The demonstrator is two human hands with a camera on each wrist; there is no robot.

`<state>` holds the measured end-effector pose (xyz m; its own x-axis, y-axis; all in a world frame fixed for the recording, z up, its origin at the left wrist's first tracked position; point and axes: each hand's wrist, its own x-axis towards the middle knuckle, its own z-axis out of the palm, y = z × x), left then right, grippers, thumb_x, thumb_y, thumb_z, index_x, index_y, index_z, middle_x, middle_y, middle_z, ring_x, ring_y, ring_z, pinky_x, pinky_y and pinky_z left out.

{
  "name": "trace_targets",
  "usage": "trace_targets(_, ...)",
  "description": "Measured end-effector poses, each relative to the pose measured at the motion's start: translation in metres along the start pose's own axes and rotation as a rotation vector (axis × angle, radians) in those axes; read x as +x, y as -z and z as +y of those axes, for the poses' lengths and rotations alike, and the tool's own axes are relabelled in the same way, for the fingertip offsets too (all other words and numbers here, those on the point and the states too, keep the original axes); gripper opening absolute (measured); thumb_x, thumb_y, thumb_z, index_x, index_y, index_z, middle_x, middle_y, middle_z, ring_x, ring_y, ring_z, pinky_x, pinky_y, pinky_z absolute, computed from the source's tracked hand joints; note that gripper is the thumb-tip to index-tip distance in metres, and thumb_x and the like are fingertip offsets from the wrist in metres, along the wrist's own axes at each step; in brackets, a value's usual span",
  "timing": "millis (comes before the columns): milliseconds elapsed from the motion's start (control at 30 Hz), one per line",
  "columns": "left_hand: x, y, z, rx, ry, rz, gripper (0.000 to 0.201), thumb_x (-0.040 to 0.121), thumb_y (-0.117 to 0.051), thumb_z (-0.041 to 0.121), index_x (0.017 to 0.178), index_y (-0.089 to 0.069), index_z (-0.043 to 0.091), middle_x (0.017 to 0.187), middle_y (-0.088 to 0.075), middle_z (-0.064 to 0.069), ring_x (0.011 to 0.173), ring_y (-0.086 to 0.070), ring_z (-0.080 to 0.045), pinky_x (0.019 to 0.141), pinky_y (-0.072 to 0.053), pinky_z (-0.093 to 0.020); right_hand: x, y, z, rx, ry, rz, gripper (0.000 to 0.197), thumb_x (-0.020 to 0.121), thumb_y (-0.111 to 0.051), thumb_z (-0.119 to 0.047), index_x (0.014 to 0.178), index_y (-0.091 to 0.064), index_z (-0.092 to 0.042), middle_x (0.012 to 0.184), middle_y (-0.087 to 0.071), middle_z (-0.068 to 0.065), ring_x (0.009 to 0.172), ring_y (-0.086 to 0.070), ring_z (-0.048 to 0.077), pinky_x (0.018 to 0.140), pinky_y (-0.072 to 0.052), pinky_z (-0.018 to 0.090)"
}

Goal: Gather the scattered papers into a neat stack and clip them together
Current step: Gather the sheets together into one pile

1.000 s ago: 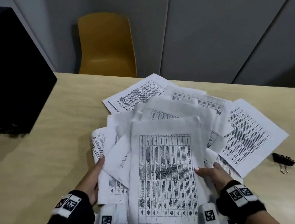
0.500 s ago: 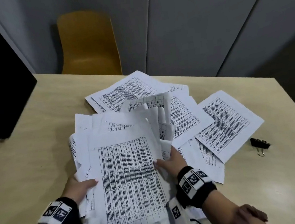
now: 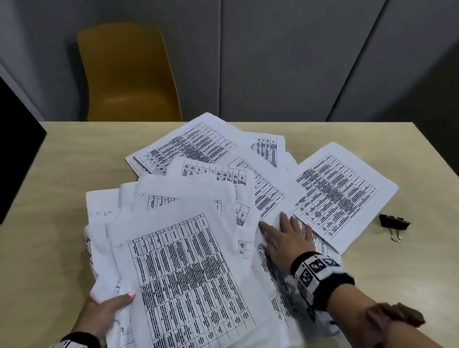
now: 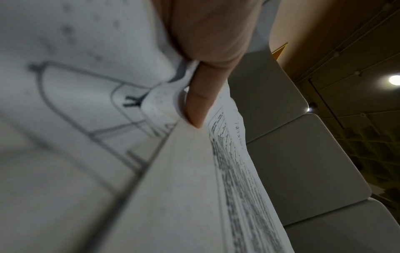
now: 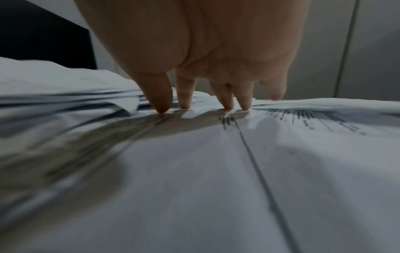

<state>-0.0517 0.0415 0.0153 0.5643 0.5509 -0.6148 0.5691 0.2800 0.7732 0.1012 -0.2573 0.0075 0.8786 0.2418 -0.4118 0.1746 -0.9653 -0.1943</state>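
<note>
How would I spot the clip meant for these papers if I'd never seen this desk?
Start at the wooden table and go to its right side, past the spread of printed papers. Just beyond the rightmost sheet lies a binder clip, alone on bare wood. It is the only small black thing there, with silver wire handles.

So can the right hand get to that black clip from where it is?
Probably yes. The black clip lies in the open on the table, just to the right of the papers. The right hand rests flat on those papers and holds nothing, and nothing stands between them.
</note>
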Motion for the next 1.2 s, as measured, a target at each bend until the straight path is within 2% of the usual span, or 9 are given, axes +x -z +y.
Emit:
trace_targets(233, 0.017, 0.007, -0.008, -0.004, -0.017, -0.012, 0.039, 0.078, -0.066, -0.003, 0.116, -0.057, -0.001, 0.112, -0.061, -0.015, 0.100, -0.054, -0.026, 0.090, -0.034, -0.033, -0.029, -0.005, 0.007, 0.076, 0.181, 0.024, 0.038, 0.091, -0.046, -0.031, 0.128, -0.048, -0.041, 0.156, -0.019, 0.000, 0.144, -0.016, 0.022, 0.117, -0.005, 0.045)
trace_targets(433, 0.025, 0.007, -0.014, -0.047, 0.025, -0.024, 0.037, 0.075, -0.066, -0.005, 0.112, -0.060, -0.005, 0.109, -0.065, -0.018, 0.103, -0.060, -0.035, 0.100, -0.039, -0.045, -0.007, 0.010, -0.006, 0.555, -0.339, 0.166, 0.062, 0.081, -0.066, -0.039, 0.127, -0.039, -0.010, 0.128, -0.046, 0.013, 0.115, -0.050, 0.029, 0.093, -0.044, 0.035)
trace_targets(567, 0.027, 0.009, -0.015, -0.043, 0.001, -0.017, 0.028, 0.075, -0.065, -0.008, 0.103, -0.061, -0.002, 0.068, -0.071, -0.005, 0.087, -0.063, -0.032, 0.088, -0.047, -0.043, -0.001, 0.018, -0.015, 0.724, -0.404, 0.021, 0.047, 0.081, -0.068, -0.028, 0.116, -0.045, -0.007, 0.100, -0.055, 0.006, 0.081, -0.053, 0.021, 0.059, -0.038, 0.022)
trace_targets(667, 0.018, 0.007, -0.011, -0.067, -0.048, -0.055, 0.023, 0.077, -0.062, -0.009, 0.096, -0.061, 0.004, 0.054, -0.069, 0.005, 0.072, -0.062, -0.023, 0.074, -0.045, -0.031, 0.000, 0.015, -0.014, 0.654, -0.310, 0.003, 0.030, 0.082, -0.062, -0.018, 0.112, -0.060, -0.011, 0.097, -0.065, 0.006, 0.080, -0.054, 0.019, 0.067, -0.039, 0.020)
trace_targets(767, 0.021, 0.008, -0.012, -0.120, -0.029, -0.041, 0.016, 0.078, -0.062, -0.003, 0.091, -0.063, 0.007, 0.070, -0.073, -0.005, 0.061, -0.068, -0.023, 0.073, -0.052, -0.036, -0.001, 0.013, -0.008, 0.777, -0.257, 0.094, 0.043, 0.081, -0.061, -0.005, 0.124, -0.057, -0.012, 0.110, -0.066, 0.008, 0.090, -0.057, 0.018, 0.079, -0.039, 0.019)
trace_targets(867, 0.020, 0.009, -0.006, -0.212, -0.005, -0.063, 0.010, 0.088, -0.054, 0.015, 0.090, -0.063, 0.012, 0.096, -0.073, -0.013, 0.081, -0.068, -0.019, 0.082, -0.046, -0.027, -0.006, 0.009, -0.003, 0.983, -0.283, 0.042, 0.047, 0.078, -0.063, 0.008, 0.124, -0.055, -0.001, 0.095, -0.063, 0.012, 0.081, -0.058, 0.021, 0.078, -0.046, 0.027)
trace_targets(967, 0.016, 0.005, -0.002, -0.170, -0.037, -0.096, 0.018, 0.089, -0.051, 0.004, 0.104, -0.060, 0.007, 0.066, -0.072, 0.011, 0.073, -0.067, -0.004, 0.092, -0.035, -0.017, -0.019, 0.005, -0.005, 0.975, -0.298, -0.177, 0.029, 0.079, -0.065, 0.001, 0.107, -0.059, -0.004, 0.078, -0.063, 0.003, 0.068, -0.059, 0.018, 0.066, -0.050, 0.026)
trace_targets(1067, 0.016, 0.003, -0.009, -0.110, -0.053, -0.101, 0.046, 0.074, -0.066, -0.004, 0.119, -0.056, -0.001, 0.092, -0.073, -0.005, 0.104, -0.061, -0.025, 0.105, -0.034, -0.038, -0.025, 0.003, -0.013, 0.836, -0.296, -0.311, 0.027, 0.075, -0.073, -0.019, 0.086, -0.048, -0.018, 0.083, -0.058, -0.001, 0.081, -0.061, 0.019, 0.070, -0.053, 0.028)
trace_targets(1200, 0.018, 0.004, -0.011, -0.107, -0.017, -0.069, 0.047, 0.075, -0.065, -0.009, 0.121, -0.054, -0.006, 0.122, -0.060, -0.021, 0.113, -0.057, -0.032, 0.107, -0.034, -0.048, -0.015, 0.006, -0.028, 0.777, -0.217, -0.356, 0.049, 0.061, -0.077, -0.030, 0.099, -0.051, -0.014, 0.100, -0.063, 0.006, 0.102, -0.062, 0.029, 0.079, -0.051, 0.035)
